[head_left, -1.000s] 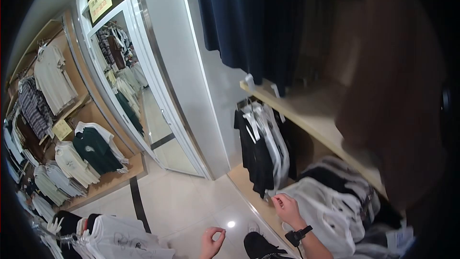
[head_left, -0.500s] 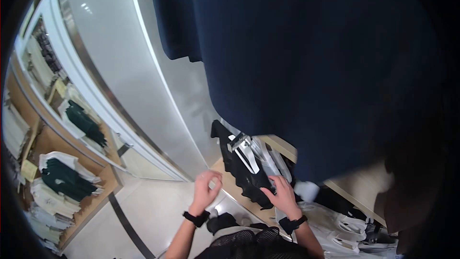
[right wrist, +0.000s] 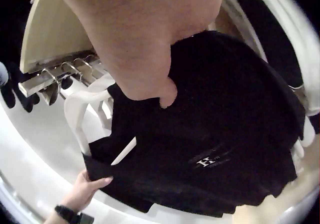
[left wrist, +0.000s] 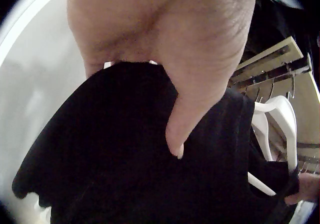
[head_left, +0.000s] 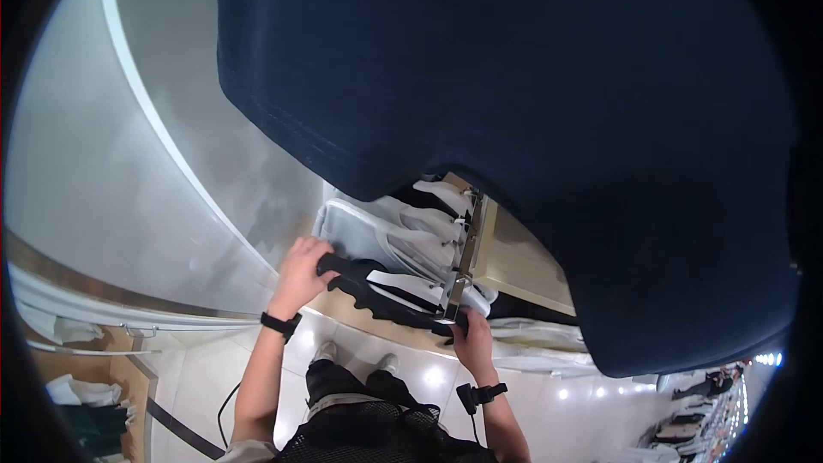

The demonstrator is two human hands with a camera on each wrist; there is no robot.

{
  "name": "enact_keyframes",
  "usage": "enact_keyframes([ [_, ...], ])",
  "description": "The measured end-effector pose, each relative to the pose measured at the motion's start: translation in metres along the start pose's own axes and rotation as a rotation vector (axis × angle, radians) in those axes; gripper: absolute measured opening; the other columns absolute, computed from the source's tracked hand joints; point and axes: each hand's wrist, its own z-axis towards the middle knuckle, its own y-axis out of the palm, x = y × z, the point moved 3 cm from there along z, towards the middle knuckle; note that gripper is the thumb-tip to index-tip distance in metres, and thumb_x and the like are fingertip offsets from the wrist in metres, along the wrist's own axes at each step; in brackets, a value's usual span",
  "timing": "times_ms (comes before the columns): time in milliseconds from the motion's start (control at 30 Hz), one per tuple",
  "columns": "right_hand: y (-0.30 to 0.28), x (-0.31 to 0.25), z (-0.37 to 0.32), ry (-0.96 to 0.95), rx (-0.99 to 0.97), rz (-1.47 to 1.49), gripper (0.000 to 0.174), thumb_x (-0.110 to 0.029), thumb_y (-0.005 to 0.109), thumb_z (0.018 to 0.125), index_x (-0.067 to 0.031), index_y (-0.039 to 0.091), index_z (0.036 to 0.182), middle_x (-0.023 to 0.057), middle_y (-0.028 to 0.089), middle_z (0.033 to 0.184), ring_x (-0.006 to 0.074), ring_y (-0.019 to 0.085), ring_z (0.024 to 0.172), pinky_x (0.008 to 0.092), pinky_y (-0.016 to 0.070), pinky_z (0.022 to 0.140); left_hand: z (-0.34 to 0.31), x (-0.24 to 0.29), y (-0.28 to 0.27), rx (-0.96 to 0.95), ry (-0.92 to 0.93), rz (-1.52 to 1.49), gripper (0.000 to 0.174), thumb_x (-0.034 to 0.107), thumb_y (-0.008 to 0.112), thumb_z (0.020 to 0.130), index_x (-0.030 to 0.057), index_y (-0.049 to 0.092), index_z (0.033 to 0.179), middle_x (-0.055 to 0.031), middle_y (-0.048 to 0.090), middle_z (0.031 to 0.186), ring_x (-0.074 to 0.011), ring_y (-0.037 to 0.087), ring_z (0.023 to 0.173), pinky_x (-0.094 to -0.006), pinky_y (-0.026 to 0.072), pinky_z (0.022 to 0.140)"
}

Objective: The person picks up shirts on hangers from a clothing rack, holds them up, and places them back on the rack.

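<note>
A black shirt (head_left: pixel 364 296) with a small white print (right wrist: pixel 205 162) hangs on a white hanger (left wrist: pixel 284 115) at the front of a short metal rail (head_left: pixel 467 250). My left hand (head_left: pixel 302 273) grips one shoulder of it, thumb on the front face and fingers out of sight behind the cloth. On the opposite shoulder my right hand (head_left: pixel 475 347) holds the fabric, its thumb also lying over the front in the right wrist view. White and grey garments (head_left: pixel 364 227) on hangers hang right behind the shirt.
A large dark blue garment (head_left: pixel 480 77) hangs close overhead and covers much of the head view. Beside the rail runs a wooden shelf (head_left: pixel 523 261), with folded light clothes (head_left: pixel 536 339) below it. A grey wall (head_left: pixel 206 103) stands to the left.
Both hands have moved from free air to the black shirt and taken hold of its shoulders. The head view has moved closer and tilted down over the rail.
</note>
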Motion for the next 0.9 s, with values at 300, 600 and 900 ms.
enact_keyframes([
  [300,-0.003,0.021,-0.032,0.248,0.082,0.086,0.037,-0.019,0.091,0.088,0.0004,0.067,0.108,0.0175,0.072,0.089,0.0315,0.071,0.081,0.0397,0.0559,0.077,-0.040,-0.034,0.016,0.062,-0.326,-0.589,0.047,-0.003,0.090,0.080,0.0049,0.054,0.108,-0.0060,0.073,0.085,-0.0158,0.071,0.078,-0.0317,0.0561,0.071],
  [600,0.026,0.019,-0.066,0.526,0.359,0.778,0.071,-0.008,0.086,0.092,-0.0052,0.046,0.149,0.0159,0.068,0.129,0.0224,0.066,0.116,0.0373,0.0532,0.103,-0.067,-0.048,0.026,-0.237,-0.486,-1.012,0.048,0.007,0.088,0.088,0.0049,0.068,0.132,-0.0023,0.075,0.108,-0.0118,0.070,0.093,-0.0296,0.0575,0.084],
  [900,0.090,-0.010,-0.113,0.772,0.078,1.042,0.049,-0.005,0.083,0.093,-0.0004,0.066,0.139,0.0042,0.073,0.127,0.0157,0.066,0.116,0.0342,0.0524,0.105,-0.129,-0.034,0.093,-0.883,-0.426,-0.825,0.061,0.025,0.098,0.081,0.0012,0.072,0.132,-0.0070,0.073,0.129,-0.0167,0.065,0.121,-0.0341,0.0522,0.105],
])
